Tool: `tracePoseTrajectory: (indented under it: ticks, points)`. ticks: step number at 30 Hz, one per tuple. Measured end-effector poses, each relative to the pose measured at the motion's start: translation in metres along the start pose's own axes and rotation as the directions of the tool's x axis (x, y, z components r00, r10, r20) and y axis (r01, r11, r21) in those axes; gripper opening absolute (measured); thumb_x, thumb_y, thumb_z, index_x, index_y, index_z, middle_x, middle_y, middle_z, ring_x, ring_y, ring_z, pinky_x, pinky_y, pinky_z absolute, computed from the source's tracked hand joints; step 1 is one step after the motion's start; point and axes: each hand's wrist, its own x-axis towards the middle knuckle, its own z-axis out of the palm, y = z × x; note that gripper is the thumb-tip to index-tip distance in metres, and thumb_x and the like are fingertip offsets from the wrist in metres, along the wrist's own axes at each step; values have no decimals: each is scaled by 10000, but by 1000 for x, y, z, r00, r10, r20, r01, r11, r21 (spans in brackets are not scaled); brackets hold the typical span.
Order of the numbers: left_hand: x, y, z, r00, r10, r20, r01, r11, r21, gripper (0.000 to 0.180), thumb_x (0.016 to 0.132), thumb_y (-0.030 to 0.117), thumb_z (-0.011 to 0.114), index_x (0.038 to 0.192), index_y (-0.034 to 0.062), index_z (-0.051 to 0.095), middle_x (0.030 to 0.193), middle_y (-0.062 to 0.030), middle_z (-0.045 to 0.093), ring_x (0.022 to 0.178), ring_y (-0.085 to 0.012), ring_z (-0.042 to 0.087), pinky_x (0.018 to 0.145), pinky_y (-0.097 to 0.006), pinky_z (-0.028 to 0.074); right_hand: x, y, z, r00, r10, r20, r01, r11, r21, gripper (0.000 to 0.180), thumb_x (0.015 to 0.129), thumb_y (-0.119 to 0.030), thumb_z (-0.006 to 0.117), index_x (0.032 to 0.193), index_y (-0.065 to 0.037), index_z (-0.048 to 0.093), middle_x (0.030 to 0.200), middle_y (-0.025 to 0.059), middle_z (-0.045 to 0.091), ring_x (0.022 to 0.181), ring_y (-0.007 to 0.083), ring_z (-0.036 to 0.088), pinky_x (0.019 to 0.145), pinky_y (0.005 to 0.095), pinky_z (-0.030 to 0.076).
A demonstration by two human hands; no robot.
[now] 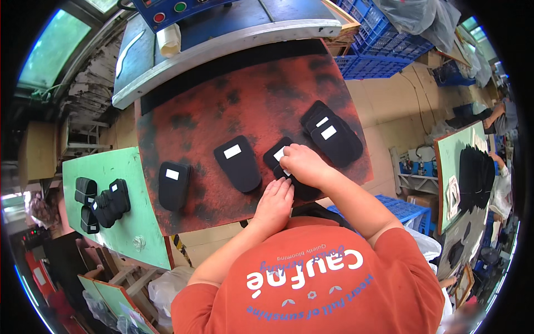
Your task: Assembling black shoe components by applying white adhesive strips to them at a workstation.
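Observation:
Black tapered fabric pieces with white labels lie on a red, dark-blotched board. My right hand [305, 165] is over the black piece [277, 149] right of centre, its fingers closed at the edge of that piece's white label; what they pinch is hidden. My left hand [274, 205] rests with fingers stretched out at the near left side of the same piece, close to my right hand. To the left are a thick labelled black piece [239, 167] and a stack of black pieces [174, 192]. A fanned stack of black pieces [338, 140] lies to the right.
A green table [144, 192] on the left bears several small black bundles [111, 201]. At the far edge stands a blue machine [172, 11] with a pale front rail. Blue crates [384, 42] are stacked at the back right. People work by another table [445, 183] at far right.

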Motion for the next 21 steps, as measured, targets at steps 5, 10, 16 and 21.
tracePoseTrajectory:
  ticks: [5,10,16,21]
  points:
    - [2,0,3,999,-32,26,32,999,5,416,746,122,635,1113,-56,552,1198,-189,539,1167,-325,482,1010,-445,360,-2,3,-9,996,-66,62,64,998,26,73,706,-79,624,778,-67,627,838,70,591,899,260,556,782,372,452]
    - [2,-2,3,997,-46,61,45,999,14,414,763,144,633,1119,-51,547,1206,-185,539,1176,-320,478,1021,-446,348,-19,-1,-20,972,118,-201,-49,946,321,88,739,-42,669,771,-45,587,755,46,596,760,204,580,674,341,474]
    - [2,-2,4,997,-33,72,30,999,34,414,767,154,635,1118,-46,546,1206,-185,541,1176,-322,479,1024,-449,346,-33,-4,7,732,675,95,-249,135,959,69,817,-22,656,807,-9,589,737,6,603,661,46,558,579,195,451]
    - [2,-2,2,999,-21,47,20,999,25,399,756,149,646,1094,-47,564,1186,-187,552,1161,-324,490,1014,-453,355,-35,-11,26,680,733,12,-247,214,945,96,817,-49,660,760,-10,593,671,20,609,570,55,551,520,211,452]
